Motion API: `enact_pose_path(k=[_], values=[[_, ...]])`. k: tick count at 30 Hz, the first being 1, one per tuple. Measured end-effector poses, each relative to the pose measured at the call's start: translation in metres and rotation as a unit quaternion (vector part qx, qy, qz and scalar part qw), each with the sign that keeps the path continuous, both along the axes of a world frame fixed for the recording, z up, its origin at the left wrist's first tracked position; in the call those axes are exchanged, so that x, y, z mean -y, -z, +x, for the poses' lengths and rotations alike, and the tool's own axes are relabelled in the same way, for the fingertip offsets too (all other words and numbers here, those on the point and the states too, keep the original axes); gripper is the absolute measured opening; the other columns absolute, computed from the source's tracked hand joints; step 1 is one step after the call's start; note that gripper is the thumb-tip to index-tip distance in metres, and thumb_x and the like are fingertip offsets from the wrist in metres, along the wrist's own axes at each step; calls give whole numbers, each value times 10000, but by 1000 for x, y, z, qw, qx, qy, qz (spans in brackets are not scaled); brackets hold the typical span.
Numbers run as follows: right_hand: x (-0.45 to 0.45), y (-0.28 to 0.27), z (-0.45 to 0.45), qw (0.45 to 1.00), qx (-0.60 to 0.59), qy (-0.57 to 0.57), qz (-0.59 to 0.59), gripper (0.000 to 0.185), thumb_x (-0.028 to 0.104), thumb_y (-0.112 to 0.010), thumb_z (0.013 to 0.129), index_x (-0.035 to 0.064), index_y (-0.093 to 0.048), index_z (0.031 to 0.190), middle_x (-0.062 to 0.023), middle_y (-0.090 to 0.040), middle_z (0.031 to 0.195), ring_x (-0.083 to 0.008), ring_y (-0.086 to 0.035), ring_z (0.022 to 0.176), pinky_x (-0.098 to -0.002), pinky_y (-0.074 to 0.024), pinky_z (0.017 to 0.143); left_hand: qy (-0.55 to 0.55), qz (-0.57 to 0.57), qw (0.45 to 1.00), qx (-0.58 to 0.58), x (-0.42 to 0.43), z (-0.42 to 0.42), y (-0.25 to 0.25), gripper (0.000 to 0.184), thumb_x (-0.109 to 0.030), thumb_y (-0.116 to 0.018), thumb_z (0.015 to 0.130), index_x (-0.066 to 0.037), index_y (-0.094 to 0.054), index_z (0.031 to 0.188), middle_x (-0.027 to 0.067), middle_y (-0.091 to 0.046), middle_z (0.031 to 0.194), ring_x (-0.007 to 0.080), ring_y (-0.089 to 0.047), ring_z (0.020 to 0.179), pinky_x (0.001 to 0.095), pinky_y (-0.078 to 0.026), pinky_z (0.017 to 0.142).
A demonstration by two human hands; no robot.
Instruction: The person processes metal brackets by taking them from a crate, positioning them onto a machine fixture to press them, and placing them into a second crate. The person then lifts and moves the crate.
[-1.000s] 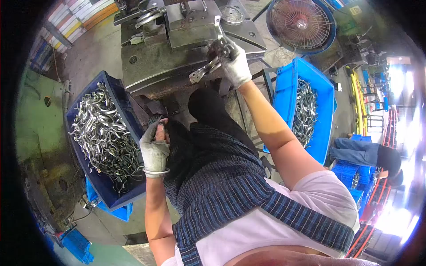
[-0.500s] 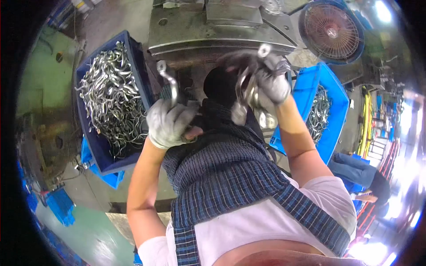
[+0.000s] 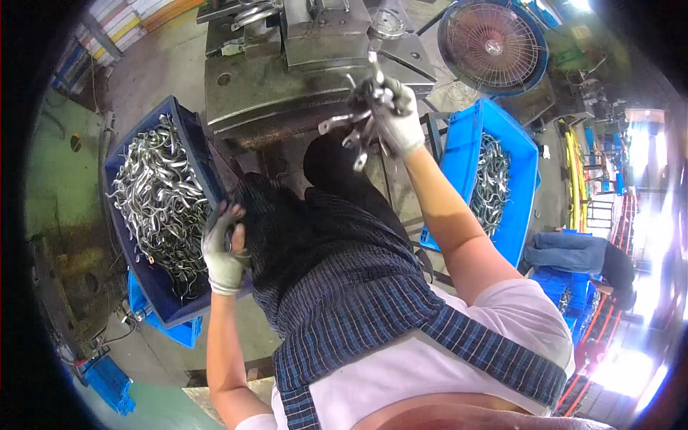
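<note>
My left hand (image 3: 225, 247), in a pale glove with dark fingertips, is beside the right edge of the dark blue bin (image 3: 188, 118). Its fingers are apart and nothing shows in them. Curved shiny metal parts (image 3: 161, 190) fill that bin. My right hand (image 3: 398, 118), gloved too, is closed around a bunch of bent metal pieces (image 3: 362, 129) in front of the metal machine table (image 3: 287, 89). The pieces stick out in several directions and are slightly blurred. Their number cannot be made out.
A bright blue bin (image 3: 525, 154) with more metal parts (image 3: 491, 179) is at the right. Behind it stands a round fan (image 3: 493, 47). Another person (image 3: 573, 253) is at the far right. Machine blocks (image 3: 326, 36) sit on the table.
The metal part seen in my left hand half a second ago is gone from it, and that hand has opened near the dark bin. My right hand has moved up toward the table with its bunch.
</note>
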State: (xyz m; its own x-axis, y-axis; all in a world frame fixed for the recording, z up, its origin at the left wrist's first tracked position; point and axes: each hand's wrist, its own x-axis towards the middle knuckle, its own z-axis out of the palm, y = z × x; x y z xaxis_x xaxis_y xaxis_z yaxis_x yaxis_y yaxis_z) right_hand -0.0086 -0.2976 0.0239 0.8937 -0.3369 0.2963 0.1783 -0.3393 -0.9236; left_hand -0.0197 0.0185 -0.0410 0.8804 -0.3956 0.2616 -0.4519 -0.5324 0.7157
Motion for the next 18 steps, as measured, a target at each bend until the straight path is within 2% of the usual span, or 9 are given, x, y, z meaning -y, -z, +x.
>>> enact_pose_path(k=[1, 3, 5, 8, 13, 15, 16, 17, 18], values=[[5, 8, 13, 997, -24, 34, 71, 207, -96, -452, 746, -36, -550, 918, 25, -523, 732, 18, -427, 622, -124, -337, 529, 0, -6, 1000, -15, -10, -2, 10, 253, -193, -510, 808, 14, -575, 940, 121, -611, 881, 283, -511, 984, 350, -381, 856], [20, 34, 34, 998, 27, 49, -8, 198, -86, -468, 748, -37, -556, 919, 34, -509, 709, 17, -422, 617, -125, -344, 539, -67, -109, 981, -144, -29, -10, 38, 291, -223, -515, 821, 31, -559, 955, 112, -609, 856, 225, -540, 921, 314, -394, 831], [21, 31, 40, 997, 13, 51, 54, 207, -80, -500, 735, -37, -562, 929, 26, -544, 732, 1, -454, 623, -137, -369, 554, -137, -217, 941, -219, -34, -20, 39, 337, -257, -516, 832, 47, -542, 976, 92, -597, 831, 162, -540, 864, 288, -396, 811], [26, 34, 44, 996, -26, 71, 53, 258, -59, -555, 708, -22, -567, 962, 6, -584, 757, -20, -496, 649, -155, -401, 577, -170, -214, 936, -223, -56, -20, 58, 321, -229, -504, 845, 52, -529, 998, 79, -588, 822, 135, -539, 796, 260, -419, 745], [31, 31, 47, 989, -67, 107, -80, 309, -25, -613, 677, -2, -574, 982, -33, -611, 746, -55, -528, 629, -187, -419, 569, -254, -199, 902, -288, -103, -12, 111, 276, -217, -490, 852, 14, -540, 994, 65, -591, 768, 104, -526, 644, 217, -408, 554], [20, 14, 40, 980, -115, 86, 141, 300, -30, -597, 679, -14, -571, 977, -54, -620, 768, -75, -550, 634, -212, -433, 571, -334, -211, 848, -353, -112, -17, 120, 251, -188, -513, 835, -12, -524, 1014, 62, -594, 750, 51, -408, 464, 191, -273, 360], [34, 32, 49, 993, -16, 81, -79, 275, -18, -581, 676, -31, -570, 951, -81, -619, 758, -116, -567, 609, -245, -447, 549, -355, -258, 814, -380, -122, -21, 136, 258, -186, -521, 829, -14, -520, 1022, 55, -593, 746, 54, -404, 452, 194, -276, 360], [36, 29, 49, 973, -83, 119, -181, 173, -4, -518, 682, 4, -581, 843, -100, -609, 758, -180, -579, 691, -285, -447, 641, -355, -269, 805, -392, -134, -20, 159, 239, -172, -515, 831, -21, -533, 1015, 55, -603, 771, 67, -421, 450, 210, -305, 372], [39, 33, 49, 974, -133, 118, -140, 219, 8, -522, 676, 19, -565, 890, -100, -600, 763, -192, -576, 725, -287, -448, 646, -352, -178, 841, -369, -141, -22, 160, 259, -179, -533, 811, -29, -542, 1022, 76, -608, 798, 117, -471, 554, 245, -346, 484]])
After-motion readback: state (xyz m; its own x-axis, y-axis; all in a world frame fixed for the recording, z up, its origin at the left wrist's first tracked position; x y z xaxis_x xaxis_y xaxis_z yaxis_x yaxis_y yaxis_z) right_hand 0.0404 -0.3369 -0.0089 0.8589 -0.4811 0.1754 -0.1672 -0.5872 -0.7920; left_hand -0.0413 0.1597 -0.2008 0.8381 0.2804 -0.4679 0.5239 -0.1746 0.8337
